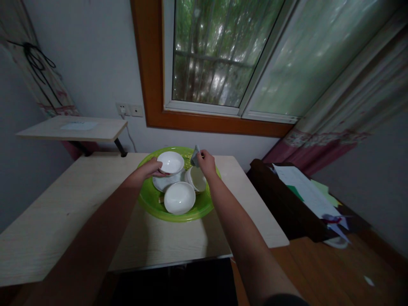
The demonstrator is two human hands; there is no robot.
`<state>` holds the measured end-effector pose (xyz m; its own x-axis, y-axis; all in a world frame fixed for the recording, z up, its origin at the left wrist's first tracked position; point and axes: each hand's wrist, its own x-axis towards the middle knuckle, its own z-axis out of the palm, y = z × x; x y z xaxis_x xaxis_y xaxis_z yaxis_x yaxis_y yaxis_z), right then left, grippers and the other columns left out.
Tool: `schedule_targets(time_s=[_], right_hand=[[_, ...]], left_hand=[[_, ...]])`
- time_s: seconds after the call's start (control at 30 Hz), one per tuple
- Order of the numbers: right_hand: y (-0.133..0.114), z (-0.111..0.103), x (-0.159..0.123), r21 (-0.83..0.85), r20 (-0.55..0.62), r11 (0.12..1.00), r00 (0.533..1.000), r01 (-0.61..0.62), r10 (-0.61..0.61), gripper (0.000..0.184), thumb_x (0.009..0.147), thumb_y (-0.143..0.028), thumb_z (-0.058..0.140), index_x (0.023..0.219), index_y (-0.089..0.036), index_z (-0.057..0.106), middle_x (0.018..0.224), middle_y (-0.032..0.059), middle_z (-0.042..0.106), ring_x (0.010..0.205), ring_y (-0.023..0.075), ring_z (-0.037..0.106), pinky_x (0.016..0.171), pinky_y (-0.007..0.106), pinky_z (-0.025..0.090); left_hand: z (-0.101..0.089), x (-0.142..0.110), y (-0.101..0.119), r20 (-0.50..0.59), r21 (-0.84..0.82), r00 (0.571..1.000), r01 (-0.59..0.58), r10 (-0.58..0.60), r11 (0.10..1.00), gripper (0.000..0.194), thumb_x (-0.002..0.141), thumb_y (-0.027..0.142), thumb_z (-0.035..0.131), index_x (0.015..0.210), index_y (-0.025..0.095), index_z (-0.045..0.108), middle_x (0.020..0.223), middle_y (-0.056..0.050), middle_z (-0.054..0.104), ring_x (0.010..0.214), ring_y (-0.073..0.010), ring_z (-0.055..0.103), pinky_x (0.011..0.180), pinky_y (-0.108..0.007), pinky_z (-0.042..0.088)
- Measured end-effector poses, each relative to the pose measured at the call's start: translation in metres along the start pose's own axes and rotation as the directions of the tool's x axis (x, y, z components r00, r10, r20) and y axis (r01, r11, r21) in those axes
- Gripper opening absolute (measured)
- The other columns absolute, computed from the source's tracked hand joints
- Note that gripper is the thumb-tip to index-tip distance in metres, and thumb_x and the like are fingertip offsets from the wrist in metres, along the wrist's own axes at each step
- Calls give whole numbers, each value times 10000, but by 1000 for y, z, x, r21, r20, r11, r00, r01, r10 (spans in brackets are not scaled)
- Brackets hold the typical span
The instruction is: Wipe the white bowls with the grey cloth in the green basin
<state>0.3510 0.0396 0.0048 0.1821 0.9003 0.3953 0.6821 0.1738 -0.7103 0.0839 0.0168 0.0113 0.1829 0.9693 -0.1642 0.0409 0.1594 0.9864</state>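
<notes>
A round green basin (178, 218) stands on the table with white dishes in it. My left hand (152, 167) grips the rim of a white bowl (171, 162), which is held over the basin's far left part. At the far right of the basin, my right hand (206, 162) pinches a grey-blue cloth (195, 156). Below the held bowl lies a pale plate (163, 182). A second white bowl (179, 198) sits at the near side, and a tilted bowl or stack of bowls (196, 178) rests to the right.
The pale wooden table (105, 221) carries a raised shelf (73, 128) at its left back. Behind it are a wall socket (137, 111) and a wood-framed window (207, 116). To the right, papers (306, 191) lie on a dark piece of furniture (280, 208).
</notes>
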Motion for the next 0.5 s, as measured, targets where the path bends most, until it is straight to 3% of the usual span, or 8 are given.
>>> schedule_targets(time_s=[0.23,0.4,0.5], right_hand=[[-2,0,4,48,-13,997,998,63,-62,295,949,-420,471,986,-198,661,850,26,705,782,172,624,731,259,433],[-7,-3,1,86,-70,986,988,144,-138,306,963,-434,445,976,-197,638,799,12,669,740,166,592,713,260,416],[-16,-3,-5,107,-114,971,973,212,-200,320,980,-436,436,1009,-188,636,829,28,676,754,172,603,710,260,419]], left_hand=[[-6,1,3,142,6,990,-13,12,1000,592,773,251,585,1355,144,578,1157,-155,736,1009,-306,719,847,-450,624],[-1,9,5,136,125,987,-101,84,987,601,922,501,498,1423,171,528,1274,-165,691,1079,-275,689,799,-390,621],[6,8,6,129,157,979,-176,156,972,640,942,594,449,1414,173,537,1212,-160,712,1036,-274,688,764,-374,605]])
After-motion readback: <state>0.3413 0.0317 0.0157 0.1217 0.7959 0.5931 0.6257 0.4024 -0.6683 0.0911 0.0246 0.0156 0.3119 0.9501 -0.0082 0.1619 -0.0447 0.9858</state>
